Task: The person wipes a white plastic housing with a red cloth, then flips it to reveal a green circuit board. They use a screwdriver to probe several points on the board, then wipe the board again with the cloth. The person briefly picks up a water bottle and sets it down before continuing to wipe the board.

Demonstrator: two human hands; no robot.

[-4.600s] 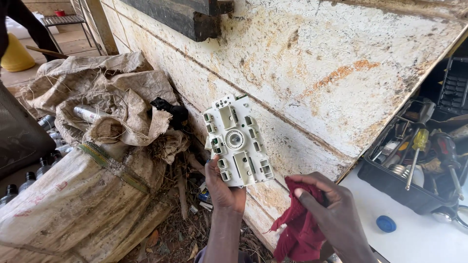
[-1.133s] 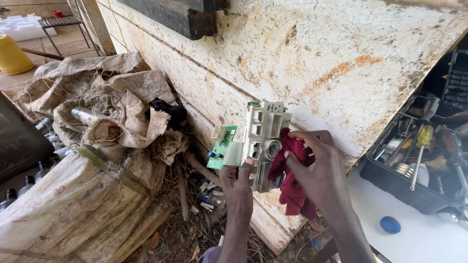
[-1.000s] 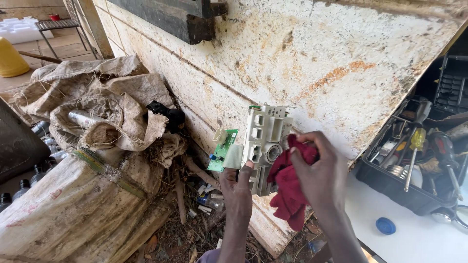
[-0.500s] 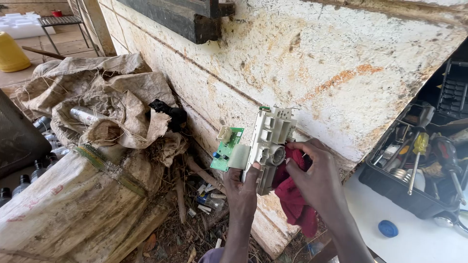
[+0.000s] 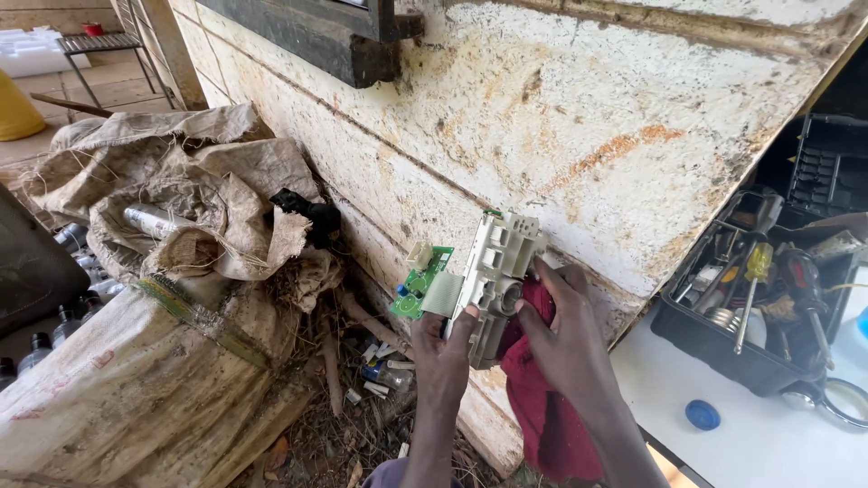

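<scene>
My left hand grips a white plastic electrical part from below, holding it upright and edge-on. A small green circuit board sticks out from its left side. My right hand presses a dark red rag against the part's right face. The rag hangs down below my right palm. Both hands are in front of a stained, peeling wall.
Worn woven sacks are piled at the left, with litter on the ground below the wall. A black toolbox tray with screwdrivers sits on a white surface at the right. A blue cap lies there.
The part was turned from face-on to edge-on, showing the green board. My right hand brought the red rag up from below and now rubs it against the part.
</scene>
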